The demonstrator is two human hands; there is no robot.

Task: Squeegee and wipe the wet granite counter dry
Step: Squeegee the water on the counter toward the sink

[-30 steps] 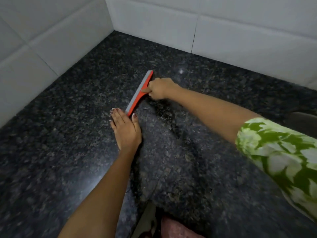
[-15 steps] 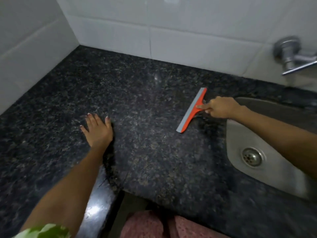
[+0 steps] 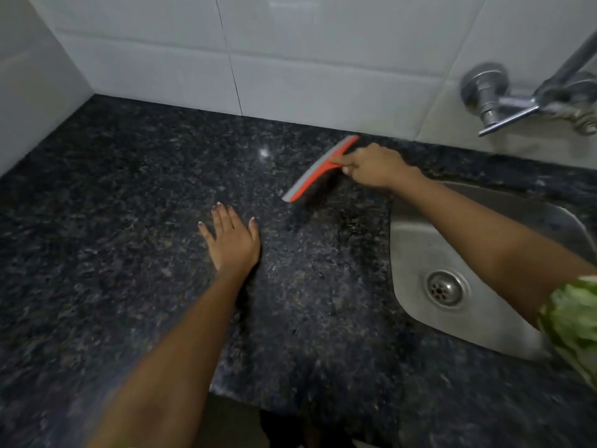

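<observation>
The right hand (image 3: 374, 166) grips the handle of the orange squeegee (image 3: 319, 169), fingers curled round it; its grey blade runs diagonally on the speckled granite desk (image 3: 129, 221), near the back tiled wall (image 3: 290, 59). At 7 o'clock from the squeegee, the left hand (image 3: 234, 240) lies flat, fingers spread wide. The steel sink (image 3: 420, 253) sits at 4 o'clock, the tap (image 3: 494, 98) above it.

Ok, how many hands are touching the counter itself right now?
1. The left hand lies flat on the granite counter, fingers spread, near the middle. The right hand grips the orange squeegee near the back wall, beside the sink, not on the stone.
</observation>
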